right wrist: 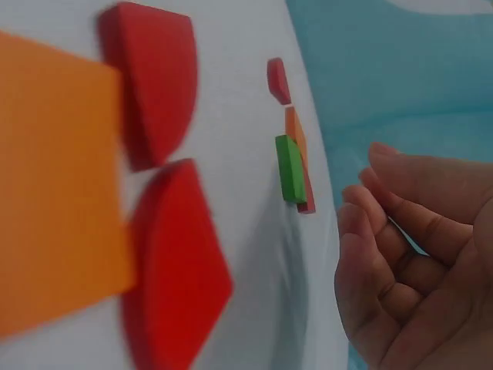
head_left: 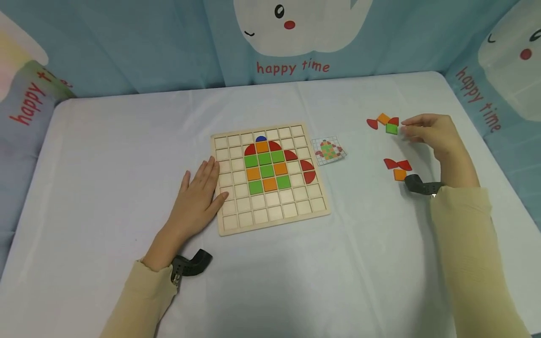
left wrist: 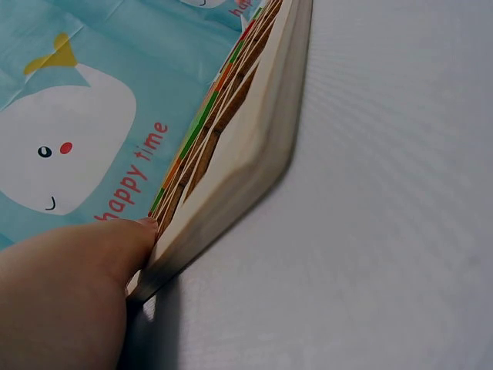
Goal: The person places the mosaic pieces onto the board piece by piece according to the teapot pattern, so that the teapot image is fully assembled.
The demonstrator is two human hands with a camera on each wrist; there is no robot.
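Note:
A wooden grid board (head_left: 258, 203) lies in mid-table, with green and orange squares, red quarter-rounds and a blue half-round piece (head_left: 261, 138) set in its cells. My left hand (head_left: 192, 203) rests at its left side, fingers straight and close together, thumb over the edge; the left wrist view shows the thumb (left wrist: 115, 243) against the board's rim. On the right, my right hand (head_left: 435, 134) hovers beside a green square (head_left: 391, 128), fingers loosely bent. In the right wrist view nothing sits between those fingers, and the green square (right wrist: 290, 169) lies apart from them.
A small pattern card (head_left: 329, 150) lies by the board's right edge. Around the green square are an orange square (head_left: 383, 118) and red quarter-rounds (head_left: 372, 124). Closer to me, another orange square (head_left: 399, 174) lies with two red quarter-rounds (head_left: 404, 165). Blue printed cloth (head_left: 148, 47) hangs behind the table.

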